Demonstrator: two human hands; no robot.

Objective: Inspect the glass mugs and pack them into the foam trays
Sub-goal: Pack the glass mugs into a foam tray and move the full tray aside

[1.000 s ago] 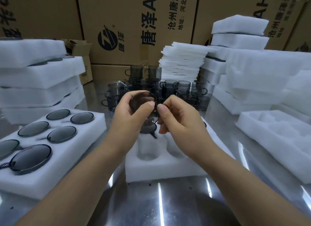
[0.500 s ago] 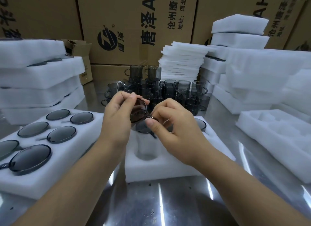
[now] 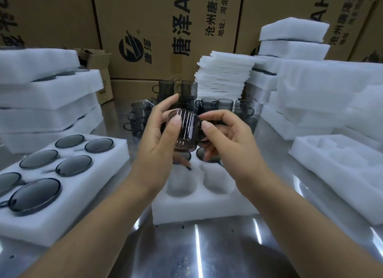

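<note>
A smoky grey glass mug [image 3: 186, 130] is held upright in the air above the white foam tray [image 3: 199, 207] in front of me. My left hand [image 3: 159, 141] grips its body, thumb on the near side and fingers behind. My right hand [image 3: 226, 137] pinches the mug at its right side, where the handle is hidden by the fingers. The tray has two empty round pockets near me and dark mugs seated in its far pockets, partly hidden by my hands. A cluster of loose grey mugs [image 3: 215, 105] stands behind on the metal table.
A filled foam tray [image 3: 68, 186] lies at the left with stacked filled trays [image 3: 47, 103] behind it. An empty moulded tray [image 3: 344, 174] lies at the right. Foam sheets [image 3: 226, 74] and foam blocks [image 3: 294, 41] stack at the back before cardboard boxes [image 3: 165, 29].
The mug has turned in my hands from tilted, with its mouth toward me, to upright. My left thumb has come round to the near side and both hands sit slightly lower.
</note>
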